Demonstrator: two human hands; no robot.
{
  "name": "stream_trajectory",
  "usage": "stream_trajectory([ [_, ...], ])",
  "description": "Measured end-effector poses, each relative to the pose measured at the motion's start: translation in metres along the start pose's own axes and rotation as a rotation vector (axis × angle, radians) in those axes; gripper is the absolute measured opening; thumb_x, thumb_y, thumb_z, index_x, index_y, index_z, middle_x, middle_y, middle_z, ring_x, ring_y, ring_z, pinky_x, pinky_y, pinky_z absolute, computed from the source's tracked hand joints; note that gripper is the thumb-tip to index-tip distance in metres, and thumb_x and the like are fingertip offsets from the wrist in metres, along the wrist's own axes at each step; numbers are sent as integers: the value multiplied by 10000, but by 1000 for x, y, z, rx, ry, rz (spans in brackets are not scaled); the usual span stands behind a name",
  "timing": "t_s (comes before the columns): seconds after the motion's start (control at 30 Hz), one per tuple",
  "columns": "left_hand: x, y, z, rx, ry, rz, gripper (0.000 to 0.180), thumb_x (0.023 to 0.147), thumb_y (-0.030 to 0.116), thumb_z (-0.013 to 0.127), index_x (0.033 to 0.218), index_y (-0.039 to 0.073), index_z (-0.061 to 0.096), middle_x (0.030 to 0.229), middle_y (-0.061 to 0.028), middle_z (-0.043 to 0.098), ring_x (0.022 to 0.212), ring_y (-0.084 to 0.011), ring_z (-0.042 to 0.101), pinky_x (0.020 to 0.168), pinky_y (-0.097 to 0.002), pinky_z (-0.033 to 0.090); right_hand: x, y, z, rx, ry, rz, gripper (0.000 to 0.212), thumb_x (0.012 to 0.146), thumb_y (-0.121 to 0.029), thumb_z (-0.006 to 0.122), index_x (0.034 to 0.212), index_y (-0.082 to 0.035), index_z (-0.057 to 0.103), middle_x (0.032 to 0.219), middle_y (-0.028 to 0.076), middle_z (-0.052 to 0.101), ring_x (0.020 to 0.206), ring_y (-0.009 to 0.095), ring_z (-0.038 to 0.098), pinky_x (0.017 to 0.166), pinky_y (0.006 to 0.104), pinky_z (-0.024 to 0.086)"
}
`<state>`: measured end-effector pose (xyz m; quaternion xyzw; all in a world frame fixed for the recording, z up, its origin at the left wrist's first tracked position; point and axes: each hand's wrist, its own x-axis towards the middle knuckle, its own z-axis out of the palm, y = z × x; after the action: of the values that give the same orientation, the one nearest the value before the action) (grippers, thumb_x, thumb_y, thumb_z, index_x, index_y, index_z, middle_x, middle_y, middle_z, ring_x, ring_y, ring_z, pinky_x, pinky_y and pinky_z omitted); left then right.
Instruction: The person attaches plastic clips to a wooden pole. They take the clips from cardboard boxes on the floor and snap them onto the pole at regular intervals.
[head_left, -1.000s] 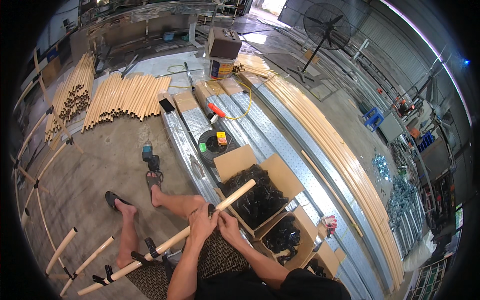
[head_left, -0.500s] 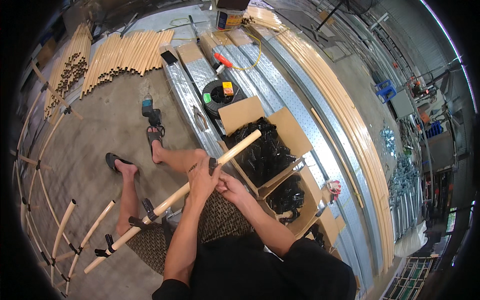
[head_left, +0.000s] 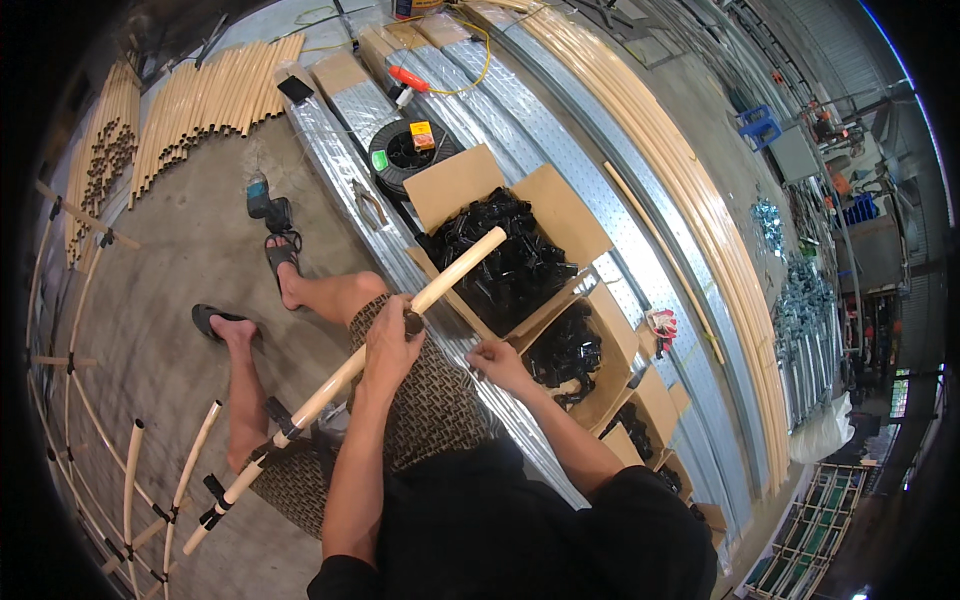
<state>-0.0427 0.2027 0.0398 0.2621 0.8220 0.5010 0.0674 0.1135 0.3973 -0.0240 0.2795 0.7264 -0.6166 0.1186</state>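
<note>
A cream-coloured pipe slants across my lap. My left hand is wrapped round its upper part, with a black pipe joint at the fingers. Lower down, more black joints are fitted round the same pipe. My right hand is off the pipe, beside the smaller carton of black parts; its fingers are curled together, and what they hold, if anything, is too small to make out. Beyond the pipe's upper end stands a larger open carton heaped with black joints.
Bundles of pipes lie at the far left, with a pipe frame standing nearer. A cordless drill stands by my foot. Pliers and a black spool rest on wrapped metal channels. Red-and-white gloves lie right.
My right hand has come away from the pipe and moved right, towards the smaller carton. My left hand still grips the pipe. The whole view has shifted slightly.
</note>
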Motion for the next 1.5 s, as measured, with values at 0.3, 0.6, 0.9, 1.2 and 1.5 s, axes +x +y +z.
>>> stream_trajectory([
  [0.3, -1, 10, -8, -46, -149, 34, 540, 738, -85, 722, 1236, 76, 594, 1438, -158, 598, 1319, -383, 562, 1099, -429, 464, -14, 49, -30, -784, -95, -210, 254, 904, -236, 702, 1033, -19, 739, 903, 220, 737, 863, 393, 718, 805, 464, 564],
  [0.6, -1, 0, -1, 7, -78, 152, 479, 815, 207, 810, 1225, 27, 639, 1409, -214, 603, 1315, -405, 557, 1101, -471, 442, 128, 19, -63, -452, 467, -303, 200, 925, -128, 719, 1072, 7, 722, 834, 115, 757, 692, 180, 715, 637, 350, 568],
  [0.9, -19, -7, 13, 114, -51, 143, 628, 691, 5, 744, 1300, 60, 602, 1439, -234, 537, 1334, -426, 507, 1079, -493, 424, 176, 35, -43, -1235, 268, -78, 576, 798, -402, 834, 1229, -72, 641, 1073, 195, 732, 999, 412, 715, 862, 494, 591],
  [1.2, -25, 3, 16, 258, -120, 236, 511, 918, 377, 698, 1312, 59, 631, 1492, -304, 437, 1344, -474, 445, 1108, -543, 375, 161, 28, -44, -1098, 307, -93, 543, 767, -361, 837, 1216, -116, 654, 1035, 170, 756, 971, 381, 735, 839, 491, 591],
  [1.5, 4, 0, -1, -61, -165, 102, 535, 937, 198, 700, 1447, 121, 556, 1369, -207, 578, 1226, -404, 573, 1037, -476, 465, 133, 35, -61, -346, 412, -336, 264, 865, -111, 764, 1086, 19, 701, 891, 121, 726, 684, 201, 689, 643, 355, 560],
])
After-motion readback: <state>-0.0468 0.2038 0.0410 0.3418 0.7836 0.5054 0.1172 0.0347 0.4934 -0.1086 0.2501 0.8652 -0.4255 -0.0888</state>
